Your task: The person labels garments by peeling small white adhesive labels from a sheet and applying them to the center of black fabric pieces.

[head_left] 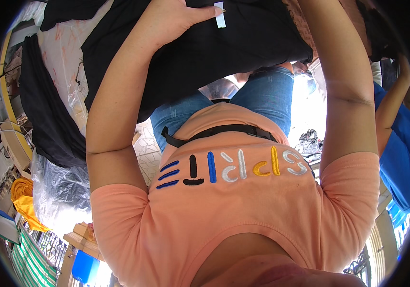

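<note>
Left hand (172, 25) touches black cloth (214, 55), 1 white tag (221, 21).

room lies above the black cloth (253, 52) between the forearms (119, 88), while the jeans (272, 95) (close by) block below.

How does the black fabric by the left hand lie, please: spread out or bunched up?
Spread out: the black fabric reaches broadly from the left hand toward the jeans; whether it's doubled, I cannot tell.
</note>
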Tool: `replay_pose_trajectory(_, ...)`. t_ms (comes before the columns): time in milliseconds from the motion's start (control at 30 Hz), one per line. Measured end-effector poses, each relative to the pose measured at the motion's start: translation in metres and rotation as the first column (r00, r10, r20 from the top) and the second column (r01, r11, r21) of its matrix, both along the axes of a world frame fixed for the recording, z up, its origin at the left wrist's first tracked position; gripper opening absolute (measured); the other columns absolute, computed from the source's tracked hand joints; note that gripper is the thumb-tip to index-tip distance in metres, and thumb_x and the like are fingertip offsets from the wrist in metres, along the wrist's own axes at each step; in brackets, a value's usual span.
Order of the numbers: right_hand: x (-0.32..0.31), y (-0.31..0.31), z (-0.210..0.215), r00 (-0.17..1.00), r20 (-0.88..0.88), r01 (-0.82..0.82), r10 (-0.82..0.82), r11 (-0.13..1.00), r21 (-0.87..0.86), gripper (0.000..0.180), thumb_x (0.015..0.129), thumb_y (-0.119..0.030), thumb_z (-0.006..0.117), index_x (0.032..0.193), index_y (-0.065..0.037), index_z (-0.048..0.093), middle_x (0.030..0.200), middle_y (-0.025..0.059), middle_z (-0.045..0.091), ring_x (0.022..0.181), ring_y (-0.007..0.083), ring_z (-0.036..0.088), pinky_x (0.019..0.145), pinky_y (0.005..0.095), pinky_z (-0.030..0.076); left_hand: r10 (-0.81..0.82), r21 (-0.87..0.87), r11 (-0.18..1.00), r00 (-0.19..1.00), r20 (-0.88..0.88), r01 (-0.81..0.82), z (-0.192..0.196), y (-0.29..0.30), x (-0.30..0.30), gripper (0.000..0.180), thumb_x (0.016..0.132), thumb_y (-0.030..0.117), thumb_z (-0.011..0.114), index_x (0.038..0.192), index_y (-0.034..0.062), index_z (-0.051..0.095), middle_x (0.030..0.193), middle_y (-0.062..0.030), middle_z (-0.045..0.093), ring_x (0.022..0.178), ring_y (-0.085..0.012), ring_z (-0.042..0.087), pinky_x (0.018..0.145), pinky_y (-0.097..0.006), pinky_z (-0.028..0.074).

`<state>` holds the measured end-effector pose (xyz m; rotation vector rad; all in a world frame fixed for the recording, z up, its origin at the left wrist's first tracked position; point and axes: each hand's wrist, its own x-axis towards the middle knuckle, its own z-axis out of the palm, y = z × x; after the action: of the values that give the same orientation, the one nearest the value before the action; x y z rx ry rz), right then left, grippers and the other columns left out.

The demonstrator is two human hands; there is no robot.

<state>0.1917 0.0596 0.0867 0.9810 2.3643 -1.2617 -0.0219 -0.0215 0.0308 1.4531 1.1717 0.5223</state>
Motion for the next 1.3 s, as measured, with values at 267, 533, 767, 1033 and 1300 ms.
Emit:
replay_pose_trajectory(267,-0.011,-0.024,-0.026,0.949,-0.316,0.184,-0.026,0.857,0.482,0.021,0.089,-0.010,0.074,0.109,-0.003,0.076,0.097,0.0067,0.075,0.085,0.0167,0.069,0.077,0.0322,0.053,0.069,-0.066,0.995,0.997,-0.020,-0.070,-0.010,-0.003,-0.013,0.020,0.090,0.016,0.079,0.094,-0.0042,0.077,0.079,-0.0022,0.070,0.069,-0.0080,0.062,0.063,-0.025,0.050)
replay_pose_trajectory(533,-0.003,-0.129,-0.044,0.702,-0.651,0.653,-0.288,0.625,0.428,0.010,0.085,-0.004,0.077,0.094,-0.001,0.073,0.092,0.0134,0.070,0.086,0.0307,0.070,0.073,0.0357,0.055,0.057,-0.337,0.941,0.976,0.210,0.018,-0.031,0.010,-0.006,0.028,0.088,0.017,0.082,0.107,-0.0036,0.076,0.095,-0.0076,0.075,0.080,-0.0135,0.069,0.073,-0.026,0.055)
replay_pose_trajectory(767,-0.009,-0.123,-0.081,0.642,-0.722,0.730,-0.260,0.495,0.471,0.009,0.089,-0.003,0.073,0.097,-0.003,0.070,0.095,0.0129,0.069,0.085,0.0305,0.070,0.073,0.0355,0.055,0.079,-0.321,0.947,0.971,0.226,-0.002,-0.026,0.006,-0.003,0.029,0.087,0.017,0.083,0.108,-0.0029,0.076,0.096,-0.0069,0.075,0.083,-0.0131,0.069,0.074,-0.026,0.054)
replay_pose_trajectory(1033,-0.007,-0.124,-0.045,0.149,-0.834,0.841,-0.531,0.512,-0.176,0.001,0.105,-0.005,0.058,0.105,-0.005,0.059,0.088,0.0014,0.066,0.075,0.0076,0.064,0.067,0.0196,0.050,0.115,-0.319,0.947,0.969,0.219,-0.041,-0.031,0.001,-0.001,0.023,0.091,0.011,0.077,0.109,-0.0027,0.076,0.094,-0.0062,0.075,0.080,-0.0136,0.069,0.073,-0.026,0.055)
replay_pose_trajectory(1300,0.029,-0.134,0.022,0.168,-0.977,0.886,-0.130,0.455,0.092,0.008,0.100,-0.003,0.066,0.107,-0.002,0.063,0.090,0.0061,0.070,0.074,0.0091,0.067,0.064,0.0187,0.053,0.126,-0.239,0.969,0.962,0.241,-0.067,-0.045,-0.001,-0.001,0.019,0.091,0.012,0.077,0.103,-0.0036,0.077,0.090,-0.0054,0.074,0.075,-0.0123,0.067,0.069,-0.027,0.054)
